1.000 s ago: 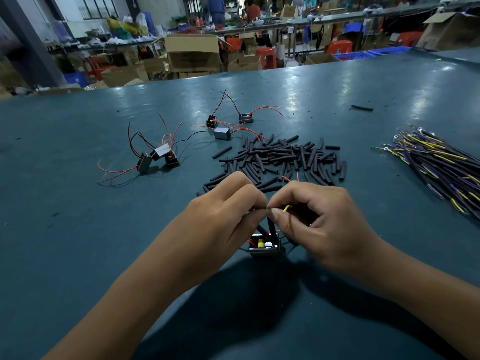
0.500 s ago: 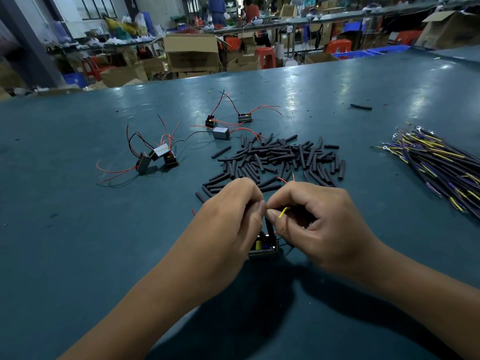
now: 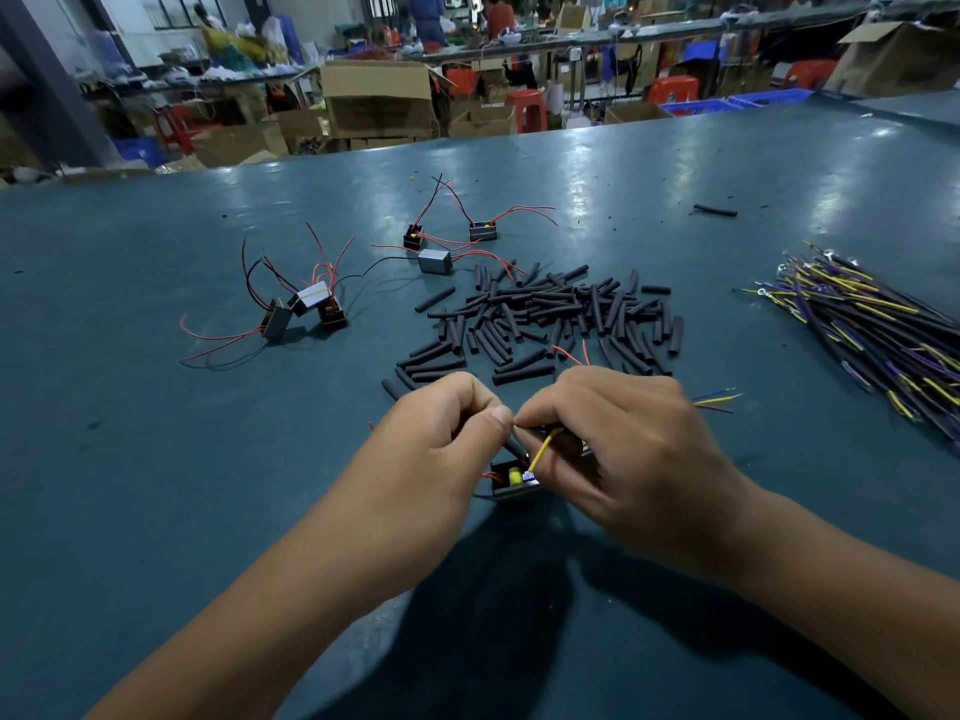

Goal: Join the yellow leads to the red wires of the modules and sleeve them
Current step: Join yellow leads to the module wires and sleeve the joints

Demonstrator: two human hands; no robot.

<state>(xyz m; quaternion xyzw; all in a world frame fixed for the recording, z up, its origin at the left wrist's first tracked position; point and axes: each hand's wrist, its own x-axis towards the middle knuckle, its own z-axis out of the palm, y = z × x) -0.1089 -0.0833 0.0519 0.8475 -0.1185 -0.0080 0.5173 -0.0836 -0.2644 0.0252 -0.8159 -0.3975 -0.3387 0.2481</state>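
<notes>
My left hand [image 3: 441,433] and my right hand [image 3: 623,439] meet fingertip to fingertip above a small black module [image 3: 511,480] on the table. The right hand pinches a thin yellow lead [image 3: 543,450] that bends down toward the module. What the left fingers pinch is hidden; a black sleeve [image 3: 511,446] shows just under them. The lead's blue and yellow tail [image 3: 719,400] sticks out right of my right hand. Red wire ends [image 3: 571,356] rise behind the hands.
A heap of black sleeves [image 3: 550,319] lies beyond my hands. Modules with red wires sit at left [image 3: 306,309] and behind [image 3: 441,246]. A bundle of yellow and purple leads [image 3: 872,324] lies at right. One stray sleeve [image 3: 716,210] lies far back.
The two hands have stayed together over the module. The yellow lead now bends lower toward the module, and its tail shows right of my right hand.
</notes>
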